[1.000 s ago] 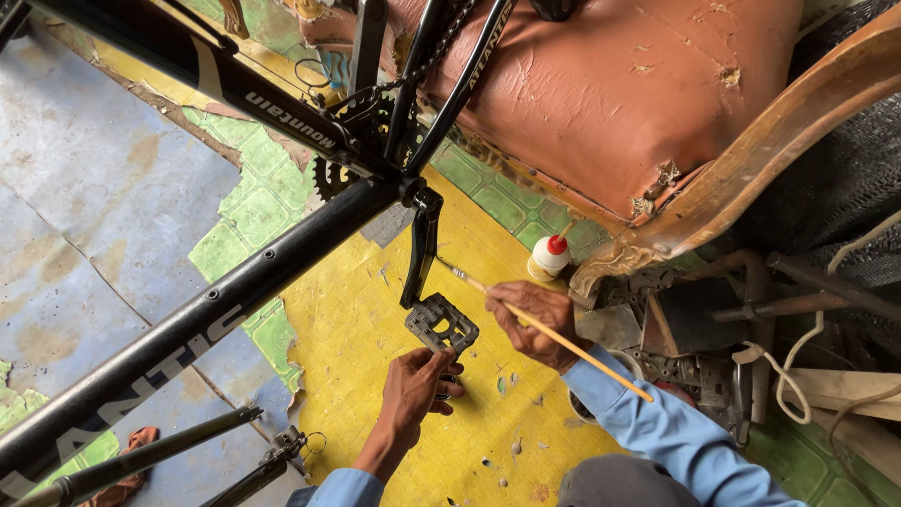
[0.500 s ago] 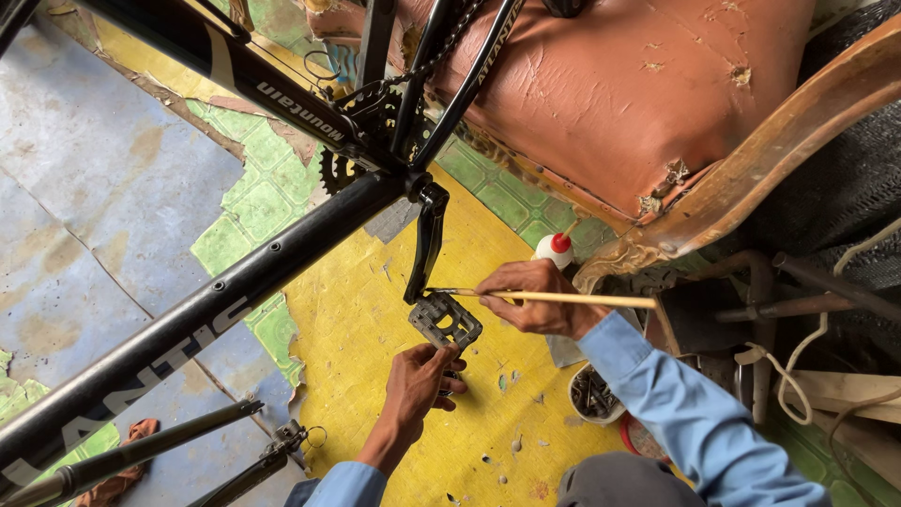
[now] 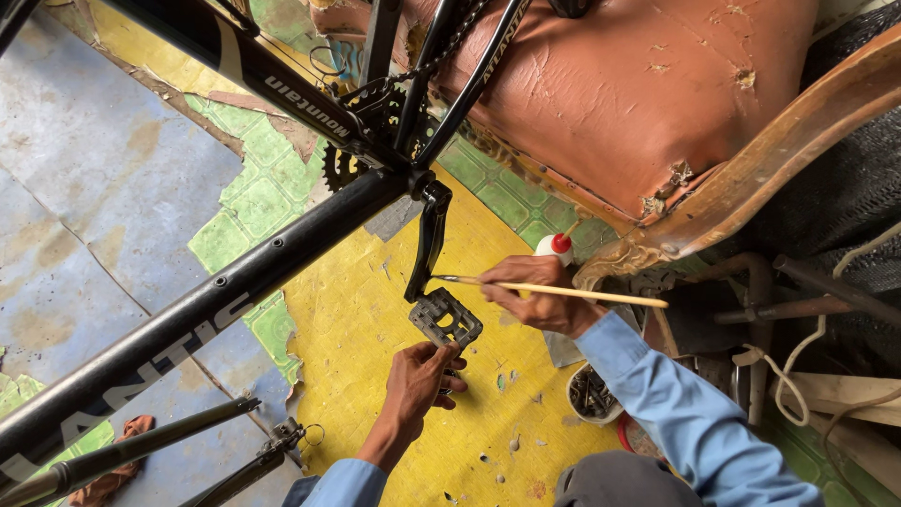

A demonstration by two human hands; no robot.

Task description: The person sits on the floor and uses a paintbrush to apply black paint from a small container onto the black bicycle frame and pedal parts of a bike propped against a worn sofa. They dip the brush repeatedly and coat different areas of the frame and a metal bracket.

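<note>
Both hands work at the bike's pedal (image 3: 445, 319), which hangs at the bottom of the black crank (image 3: 430, 242) over the yellow floor (image 3: 347, 329). Left hand (image 3: 419, 376) grips the pedal's lower edge from below, fingers curled on it. Right hand (image 3: 540, 293) pinches a thin brush (image 3: 563, 290), its tip touching the crank's end just above the pedal. A second ago the brush slanted down toward the sleeve; half a second ago it had swung level, and it lies nearly level now, tip at the same joint. The left hand has kept its hold on the pedal throughout. Behind the right hand stands a small white bottle (image 3: 554, 246) with a red cap, near the brown seat (image 3: 638, 94). A small tub (image 3: 591, 394) of parts sits by the blue sleeve (image 3: 676, 404).
</note>
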